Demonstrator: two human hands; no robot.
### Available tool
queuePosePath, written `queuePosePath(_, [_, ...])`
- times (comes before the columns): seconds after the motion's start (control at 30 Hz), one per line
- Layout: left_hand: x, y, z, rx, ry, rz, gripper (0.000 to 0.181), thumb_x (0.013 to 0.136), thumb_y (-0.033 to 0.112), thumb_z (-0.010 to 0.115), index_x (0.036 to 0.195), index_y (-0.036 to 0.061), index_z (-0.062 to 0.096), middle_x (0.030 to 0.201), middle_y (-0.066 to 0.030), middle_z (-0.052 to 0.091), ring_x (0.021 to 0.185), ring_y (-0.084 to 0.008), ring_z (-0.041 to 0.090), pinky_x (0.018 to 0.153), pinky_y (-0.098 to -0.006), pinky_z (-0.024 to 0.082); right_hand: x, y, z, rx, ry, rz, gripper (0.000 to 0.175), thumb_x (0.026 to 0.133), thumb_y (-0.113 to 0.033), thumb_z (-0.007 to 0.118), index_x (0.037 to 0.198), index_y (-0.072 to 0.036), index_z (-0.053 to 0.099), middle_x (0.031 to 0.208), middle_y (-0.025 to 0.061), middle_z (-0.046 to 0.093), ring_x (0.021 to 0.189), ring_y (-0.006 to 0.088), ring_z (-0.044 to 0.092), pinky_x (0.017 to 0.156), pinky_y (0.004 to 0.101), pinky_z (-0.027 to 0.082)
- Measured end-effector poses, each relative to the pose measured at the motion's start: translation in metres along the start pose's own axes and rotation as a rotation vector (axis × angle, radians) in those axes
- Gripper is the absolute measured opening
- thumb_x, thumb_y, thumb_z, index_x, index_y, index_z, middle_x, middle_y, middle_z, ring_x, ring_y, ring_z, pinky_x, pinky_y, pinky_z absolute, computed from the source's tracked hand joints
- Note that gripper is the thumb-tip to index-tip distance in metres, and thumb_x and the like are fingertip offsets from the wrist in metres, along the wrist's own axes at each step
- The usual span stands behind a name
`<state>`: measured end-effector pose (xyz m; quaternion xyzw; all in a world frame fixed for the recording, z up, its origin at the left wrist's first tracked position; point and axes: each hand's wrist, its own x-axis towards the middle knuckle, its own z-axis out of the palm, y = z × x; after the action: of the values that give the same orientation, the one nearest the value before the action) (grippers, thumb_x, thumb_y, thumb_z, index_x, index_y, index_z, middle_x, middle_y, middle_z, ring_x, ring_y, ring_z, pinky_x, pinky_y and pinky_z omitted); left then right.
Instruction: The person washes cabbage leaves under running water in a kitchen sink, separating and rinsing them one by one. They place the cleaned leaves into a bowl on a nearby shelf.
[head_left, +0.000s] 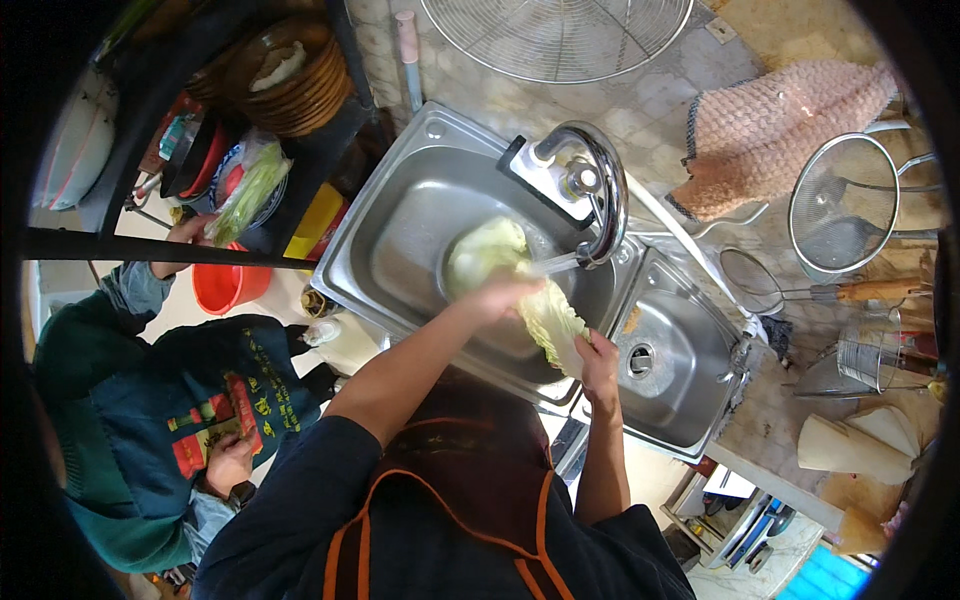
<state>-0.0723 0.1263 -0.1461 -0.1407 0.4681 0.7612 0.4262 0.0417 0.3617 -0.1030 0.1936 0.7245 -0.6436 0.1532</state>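
A pale green napa cabbage leaf stretches between my two hands over the large steel sink basin. Its lower right end is pinched in my right hand. My left hand, somewhat blurred, is closed around the upper part, and its fingers partly cover the leaf. Water streams from the curved chrome faucet onto the leaf beside my left fingers. Further cabbage lies in the basin just beyond my left hand, partly hidden by it.
A smaller basin with a drain adjoins on the right. Wire strainers and a pink towel lie on the counter. At left, a co-worker's hand touches bagged greens on a black shelf. A red bucket stands below.
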Motion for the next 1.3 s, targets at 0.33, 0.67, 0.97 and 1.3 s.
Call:
queuePosePath(0.33, [-0.021,0.016,-0.027,-0.108,-0.111,0.133,0.045,0.103,0.037,0.057,0.136,0.0067,0.056,0.132,-0.0071,0.058,0.117,-0.023,0.059,0.09,-0.046,0.05,0.067,0.007,0.032,0.305,0.053,0.105,0.028,0.096,-0.017,0.066,0.107,0.008,0.069,0.094,0.0107,0.072,0.079,0.0171,0.068,0.071,0.0298,0.053])
queuePosePath(0.67, [-0.04,0.031,-0.067,-0.342,0.406,0.456,0.037,0.106,0.033,0.049,0.13,0.0058,0.057,0.121,-0.013,0.066,0.116,-0.025,0.062,0.096,-0.0427,0.051,0.134,-0.003,0.106,0.709,-0.066,0.209,0.035,0.101,-0.013,0.05,0.131,0.005,0.055,0.125,0.0169,0.063,0.112,0.0302,0.063,0.094,0.0454,0.052])
queuePosePath(0.97, [-0.071,0.043,-0.062,-0.612,0.327,0.528,0.037,0.107,0.031,0.047,0.134,0.0067,0.055,0.128,-0.0106,0.062,0.118,-0.0238,0.058,0.102,-0.0423,0.046,0.118,-0.026,0.12,0.55,-0.246,-0.018,0.046,0.105,-0.03,0.038,0.139,-0.002,0.049,0.137,0.0124,0.057,0.125,0.0301,0.054,0.099,0.0548,0.046])
queuePosePath(1.3, [-0.091,0.053,-0.074,-0.655,0.356,0.429,0.037,0.107,0.029,0.045,0.132,0.0029,0.053,0.128,-0.0164,0.062,0.122,-0.0304,0.058,0.103,-0.0474,0.047,0.107,-0.044,0.118,-0.076,-0.05,-0.025,0.034,0.098,-0.011,0.057,0.129,0.003,0.059,0.125,0.0153,0.065,0.107,0.0315,0.066,0.071,0.045,0.06])
